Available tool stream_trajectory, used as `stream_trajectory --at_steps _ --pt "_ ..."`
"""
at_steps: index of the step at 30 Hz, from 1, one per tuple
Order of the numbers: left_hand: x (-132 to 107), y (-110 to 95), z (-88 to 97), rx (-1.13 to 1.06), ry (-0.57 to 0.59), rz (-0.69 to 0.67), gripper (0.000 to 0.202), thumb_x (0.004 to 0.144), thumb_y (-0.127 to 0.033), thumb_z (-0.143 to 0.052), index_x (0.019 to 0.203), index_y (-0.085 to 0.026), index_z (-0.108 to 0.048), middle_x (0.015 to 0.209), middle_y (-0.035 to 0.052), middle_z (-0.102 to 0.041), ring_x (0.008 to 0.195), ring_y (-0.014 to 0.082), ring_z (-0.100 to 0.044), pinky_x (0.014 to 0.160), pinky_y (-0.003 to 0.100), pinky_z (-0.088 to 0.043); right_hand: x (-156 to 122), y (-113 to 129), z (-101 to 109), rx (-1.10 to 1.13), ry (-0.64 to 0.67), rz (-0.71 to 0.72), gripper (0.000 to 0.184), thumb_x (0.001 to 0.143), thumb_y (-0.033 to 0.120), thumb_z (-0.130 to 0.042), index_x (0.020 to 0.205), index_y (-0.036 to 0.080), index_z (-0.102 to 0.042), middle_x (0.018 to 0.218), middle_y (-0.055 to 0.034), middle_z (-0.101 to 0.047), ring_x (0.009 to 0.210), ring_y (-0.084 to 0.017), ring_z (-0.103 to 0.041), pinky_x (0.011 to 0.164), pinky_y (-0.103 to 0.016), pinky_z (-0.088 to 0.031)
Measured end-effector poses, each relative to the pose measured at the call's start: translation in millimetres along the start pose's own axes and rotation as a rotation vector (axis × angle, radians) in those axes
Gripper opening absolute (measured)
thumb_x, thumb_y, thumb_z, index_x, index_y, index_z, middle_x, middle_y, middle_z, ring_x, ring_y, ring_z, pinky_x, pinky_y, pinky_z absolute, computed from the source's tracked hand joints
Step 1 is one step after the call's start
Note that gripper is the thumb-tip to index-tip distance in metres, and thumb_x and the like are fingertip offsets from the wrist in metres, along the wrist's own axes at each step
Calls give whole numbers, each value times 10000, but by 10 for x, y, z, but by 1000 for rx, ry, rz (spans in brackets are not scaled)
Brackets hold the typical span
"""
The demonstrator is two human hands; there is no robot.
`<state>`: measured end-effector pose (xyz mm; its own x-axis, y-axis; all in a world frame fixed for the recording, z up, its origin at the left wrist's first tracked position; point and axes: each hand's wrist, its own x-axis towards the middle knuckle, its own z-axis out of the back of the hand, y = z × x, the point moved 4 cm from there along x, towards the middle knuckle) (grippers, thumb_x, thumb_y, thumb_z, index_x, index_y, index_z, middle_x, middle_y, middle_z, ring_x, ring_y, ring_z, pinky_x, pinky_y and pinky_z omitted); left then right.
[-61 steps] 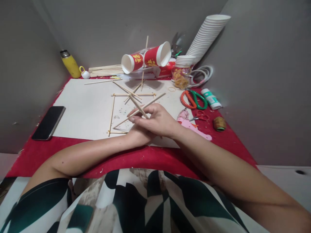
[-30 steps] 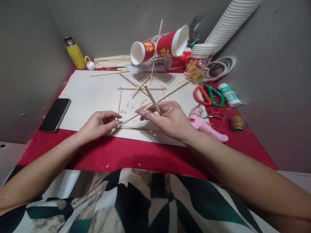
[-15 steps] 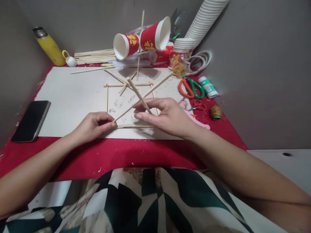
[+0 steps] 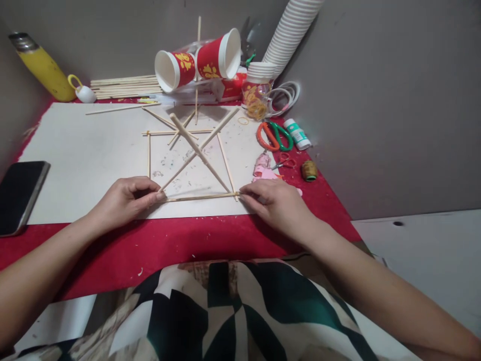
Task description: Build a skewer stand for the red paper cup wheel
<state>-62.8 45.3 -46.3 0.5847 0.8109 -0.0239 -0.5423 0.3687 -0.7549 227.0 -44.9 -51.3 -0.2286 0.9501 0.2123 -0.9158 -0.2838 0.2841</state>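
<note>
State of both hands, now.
Left hand: closed, pinching a stick at the frame's near left corner.
Right hand: closed, pinching the frame's near right corner.

Has L forearm bare, in at ~8 o'clk, aimed ~2. Holds L wrist approx. straight, L hand back-up, ~9 o'clk of ctr; pinching w/ thumb + index, tips pointing ~3, other fingers mostly hidden. Has R forearm bare, in at ~4, aimed ~10. Holds R wrist approx. straight, R hand ~4 o'clk, nearer ctr; pinching likewise, thumb below index, tips pointing ~9–10. Hands well apart, facing e/o.
</note>
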Motion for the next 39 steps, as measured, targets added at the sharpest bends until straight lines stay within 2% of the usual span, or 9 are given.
stream_trajectory --at_steps 8,14,19,22,24,26,29,33,39 --pt "6 -51 11 23 24 41 301 843 -463 -622 827 -185 -736 769 24 -708 687 143 -613 616 229 -469 20 54 23 3 4 13 194 917 229 -548 888 138 -717 790 -100 -693 750 -228 -631 689 -340 -454" --pt "-3 -34 0 10 22 85 298 830 -473 -632 842 -191 -731 802 26 -716 708 147 -619 655 248 -477 222 153 64 409 57 40 320 876 273 -635 1155 121 -673 809 -59 -664 712 -160 -605 685 -281 -467" --pt "-32 -31 18 40 17 128 301 827 -467 -638 901 -185 -715 839 29 -721 721 149 -621 659 255 -478 477 169 38 432 139 102 171 898 269 -590 877 140 -700 777 -51 -655 705 -142 -576 684 -265 -419" --pt "-156 -147 103 224 -137 55 271 844 -430 -638 933 -178 -681 796 21 -697 673 139 -596 636 258 -463 549 165 43 380 189 125 173 900 255 -570 809 150 -672 761 -43 -654 710 -141 -564 687 -265 -392" --pt "-288 -334 118 462 -300 -102 207 873 -386 -619 857 -181 -647 739 11 -654 631 132 -561 604 265 -430 565 165 61 351 216 138 172 902 249 -559 809 152 -666 754 -38 -649 707 -139 -556 681 -263 -378" --pt "-381 -561 -30 620 -295 -321 154 908 -314 -572 831 -190 -619 750 20 -643 656 145 -567 584 274 -405 570 167 79 327 253 157 176 905 240 -540 813 154 -663 742 -32 -641 695 -136 -546 662 -258 -363" --pt "-304 -819 -461 695 -65 -539 184 932 -257 -521 800 -187 -628 724 42 -612 650 174 -544 564 302 -393 590 164 108 277 281 189 177 899 245 -534 809 158 -659 718 -22 -627 665 -132 -522 627 -256 -338" --pt "158 -920 -929 840 -3 -549 163 924 -168 -500 862 -145 -649 795 88 -643 754 225 -588 608 325 -432 646 157 123 186 302 198 163 869 235 -545 765 158 -643 673 -15 -596 637 -132 -485 617 -264 -313" --pt "481 -785 -1091 846 -72 -577 206 938 -184 -490 845 -131 -667 792 88 -652 765 222 -587 628 329 -441 672 129 138 145 280 183 170 844 208 -537 692 168 -600 598 14 -532 578 -112 -420 589 -256 -289"
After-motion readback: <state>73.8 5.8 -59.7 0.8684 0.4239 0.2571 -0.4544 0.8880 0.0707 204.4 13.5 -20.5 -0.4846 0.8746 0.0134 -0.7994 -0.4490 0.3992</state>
